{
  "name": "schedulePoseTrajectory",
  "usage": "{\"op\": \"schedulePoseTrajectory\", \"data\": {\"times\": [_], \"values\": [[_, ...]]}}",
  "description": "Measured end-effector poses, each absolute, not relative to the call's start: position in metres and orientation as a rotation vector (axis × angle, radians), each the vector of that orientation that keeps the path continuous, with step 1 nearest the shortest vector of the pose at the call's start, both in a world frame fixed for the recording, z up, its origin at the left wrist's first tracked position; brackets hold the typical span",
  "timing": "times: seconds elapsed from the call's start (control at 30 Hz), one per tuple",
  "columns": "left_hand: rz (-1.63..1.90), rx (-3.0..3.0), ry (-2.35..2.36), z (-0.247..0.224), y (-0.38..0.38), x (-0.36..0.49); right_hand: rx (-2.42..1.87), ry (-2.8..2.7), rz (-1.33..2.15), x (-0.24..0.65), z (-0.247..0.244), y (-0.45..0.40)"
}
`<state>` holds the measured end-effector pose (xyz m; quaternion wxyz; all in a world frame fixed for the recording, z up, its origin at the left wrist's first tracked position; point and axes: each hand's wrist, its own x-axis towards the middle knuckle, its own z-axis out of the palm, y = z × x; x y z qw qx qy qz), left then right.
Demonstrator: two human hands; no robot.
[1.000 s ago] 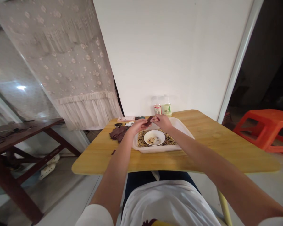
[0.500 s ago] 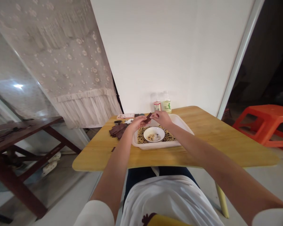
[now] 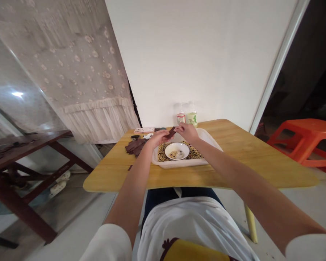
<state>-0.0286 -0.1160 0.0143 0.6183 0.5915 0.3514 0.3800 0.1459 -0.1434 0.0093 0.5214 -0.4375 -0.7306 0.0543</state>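
Note:
My left hand grips a small dark brown piece above the back left of a white tray. Close to the piece's upper end, the fingers of my right hand are pinched together; whether they hold something is too small to tell. A white bowl with a dark rim sits in the tray, with some light and dark bits in it. Yellowish and dark grains surround the bowl. Left of the tray lies a pile of dark brown pieces.
Two bottles stand at the table's back edge by the wall. A pink case and a small dark round item lie behind the brown pile. An orange stool is at the right, a dark red table at the left.
The view has tilted slightly, so the table appears a little higher. My hands remain close together over the tray, with the brown piece still in my left hand.

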Motion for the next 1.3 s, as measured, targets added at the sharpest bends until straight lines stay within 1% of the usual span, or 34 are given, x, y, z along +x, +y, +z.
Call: {"op": "schedulePoseTrajectory", "data": {"times": [0.23,0.43,0.63,0.83,1.03,1.13,1.3], "values": [[0.900,1.367,0.801,0.0157,-0.1189,-0.0277,-0.955,-1.881,0.194,0.1427,0.0073,-0.1431],[0.878,1.371,0.798,0.0144,-0.1164,-0.0273,-1.042,-1.763,0.138,0.1471,0.0057,-0.1393],[0.886,1.377,0.794,0.0142,-0.1165,-0.0275,-0.955,-1.851,0.153,0.1437,0.0068,-0.1424],[0.887,1.362,0.807,0.0127,-0.1157,-0.0284,-1.047,-1.772,0.122,0.1449,0.0093,-0.1434],[0.902,1.348,0.802,0.0140,-0.1167,-0.0282,-0.909,-1.879,0.228,0.1416,0.0102,-0.1467],[0.897,1.343,0.805,0.0147,-0.1167,-0.0275,-0.933,-1.874,0.230,0.1418,0.0099,-0.1461],[0.901,1.338,0.827,0.0152,-0.1177,-0.0256,-1.043,-1.756,0.137,0.1476,0.0087,-0.1424]]}}
